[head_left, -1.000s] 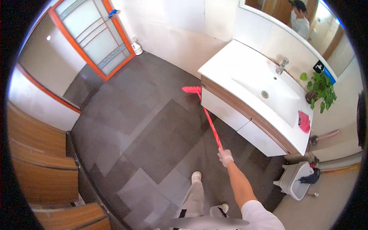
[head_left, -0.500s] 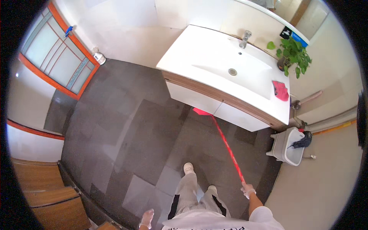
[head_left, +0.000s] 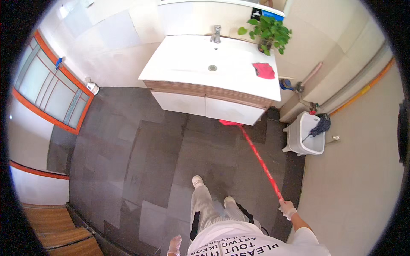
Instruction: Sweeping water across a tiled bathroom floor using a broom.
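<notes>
Right hand (head_left: 288, 208) grips broom (head_left: 261, 162) | left hand (head_left: 174, 246) unclear | broomhead (head_left: 230, 123) by cabinet (head_left: 183, 103) edge | floor (head_left: 153, 162) leftward

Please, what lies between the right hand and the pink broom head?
In the head view, the red handle runs from the right hand to the broom head, above grey floor.

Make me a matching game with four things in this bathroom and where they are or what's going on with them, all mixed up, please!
Things:
1. Red broom
2. Leafy plant
3. Pink cloth
4. Pale tub

Places and states:
A. Lying on the sink top, near its right end
B. Standing on the floor, with a dark, stringy thing hanging in it
C. Held by its handle in the right hand
D. Green, beside the wall at the sink top's back right

Right pairs: 1-C, 2-D, 3-A, 4-B
</notes>
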`<state>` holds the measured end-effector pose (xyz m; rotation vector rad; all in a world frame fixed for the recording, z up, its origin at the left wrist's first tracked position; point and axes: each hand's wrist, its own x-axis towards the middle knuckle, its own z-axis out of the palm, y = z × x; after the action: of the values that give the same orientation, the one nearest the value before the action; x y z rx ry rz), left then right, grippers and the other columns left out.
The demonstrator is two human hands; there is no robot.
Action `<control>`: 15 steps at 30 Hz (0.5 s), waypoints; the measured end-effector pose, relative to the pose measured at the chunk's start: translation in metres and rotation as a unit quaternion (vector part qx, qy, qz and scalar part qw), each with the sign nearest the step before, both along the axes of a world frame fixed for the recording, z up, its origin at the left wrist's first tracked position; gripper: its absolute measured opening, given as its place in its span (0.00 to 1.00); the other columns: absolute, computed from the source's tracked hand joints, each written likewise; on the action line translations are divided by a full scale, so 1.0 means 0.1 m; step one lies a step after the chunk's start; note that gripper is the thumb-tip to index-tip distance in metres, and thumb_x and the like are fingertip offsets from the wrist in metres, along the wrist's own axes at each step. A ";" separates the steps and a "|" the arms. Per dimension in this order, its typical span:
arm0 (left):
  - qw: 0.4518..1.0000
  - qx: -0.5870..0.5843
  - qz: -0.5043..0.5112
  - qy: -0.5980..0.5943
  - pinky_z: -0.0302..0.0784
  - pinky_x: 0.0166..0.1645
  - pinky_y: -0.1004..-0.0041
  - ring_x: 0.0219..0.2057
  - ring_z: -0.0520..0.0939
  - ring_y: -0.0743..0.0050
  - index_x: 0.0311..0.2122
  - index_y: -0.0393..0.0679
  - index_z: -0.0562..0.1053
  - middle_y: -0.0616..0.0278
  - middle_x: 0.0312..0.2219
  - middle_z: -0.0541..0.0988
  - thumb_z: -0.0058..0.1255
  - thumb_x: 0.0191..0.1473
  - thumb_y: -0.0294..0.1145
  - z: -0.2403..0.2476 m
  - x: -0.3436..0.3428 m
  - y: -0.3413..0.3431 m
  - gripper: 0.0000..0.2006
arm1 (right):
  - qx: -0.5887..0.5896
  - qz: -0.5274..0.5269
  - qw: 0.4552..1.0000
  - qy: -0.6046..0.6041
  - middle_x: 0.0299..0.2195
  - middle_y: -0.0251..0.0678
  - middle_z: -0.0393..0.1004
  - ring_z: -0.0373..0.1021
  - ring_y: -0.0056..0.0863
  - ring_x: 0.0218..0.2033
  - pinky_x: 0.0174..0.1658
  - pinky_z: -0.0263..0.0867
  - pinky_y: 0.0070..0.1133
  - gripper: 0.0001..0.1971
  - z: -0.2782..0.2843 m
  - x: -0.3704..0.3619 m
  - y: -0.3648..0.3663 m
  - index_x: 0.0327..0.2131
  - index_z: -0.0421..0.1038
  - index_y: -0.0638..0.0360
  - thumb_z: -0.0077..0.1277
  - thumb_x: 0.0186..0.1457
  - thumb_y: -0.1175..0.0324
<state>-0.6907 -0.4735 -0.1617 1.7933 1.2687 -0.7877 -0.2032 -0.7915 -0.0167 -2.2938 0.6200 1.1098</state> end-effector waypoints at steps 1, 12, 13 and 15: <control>0.998 -0.017 -0.061 -0.030 0.58 0.48 0.70 0.43 0.66 0.61 0.38 0.42 0.68 0.53 0.38 0.69 0.33 0.47 0.46 0.00 -0.02 -0.16 0.20 | 0.033 0.013 0.999 0.017 0.11 0.31 0.62 0.56 0.21 0.07 0.09 0.50 0.19 0.18 -0.01 -0.08 -0.08 0.21 0.64 0.61 0.40 0.46 0.54; 0.994 0.045 -0.058 -0.085 0.63 0.41 0.63 0.38 0.67 0.49 0.33 0.39 0.67 0.45 0.32 0.69 0.30 0.47 0.44 0.34 -0.23 -1.86 0.19 | 0.068 0.478 0.875 -0.013 0.22 0.49 0.69 0.67 0.42 0.25 0.30 0.60 0.31 0.24 -0.67 -0.43 0.59 0.23 0.68 0.65 0.37 0.43 0.48; 0.996 0.057 -0.042 -0.049 0.63 0.41 0.63 0.38 0.67 0.49 0.33 0.39 0.67 0.45 0.32 0.69 0.30 0.47 0.44 0.36 -0.27 -2.03 0.19 | 0.114 0.497 0.860 -0.031 0.24 0.50 0.68 0.66 0.43 0.28 0.32 0.60 0.31 0.24 -0.68 -0.46 0.74 0.25 0.69 0.65 0.37 0.43 0.48; 0.994 0.035 0.097 -0.020 0.63 0.37 0.61 0.35 0.68 0.47 0.29 0.39 0.66 0.46 0.28 0.70 0.30 0.46 0.43 0.44 -0.37 -2.46 0.17 | 0.123 0.528 0.840 -0.035 0.26 0.51 0.68 0.66 0.44 0.32 0.35 0.60 0.31 0.24 -0.71 -0.59 1.06 0.27 0.69 0.64 0.39 0.43 0.49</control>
<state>-0.7280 -0.7194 -0.1178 1.7013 1.4347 -0.6025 -0.2623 -0.6860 -0.0874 -2.3886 -0.9207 1.4027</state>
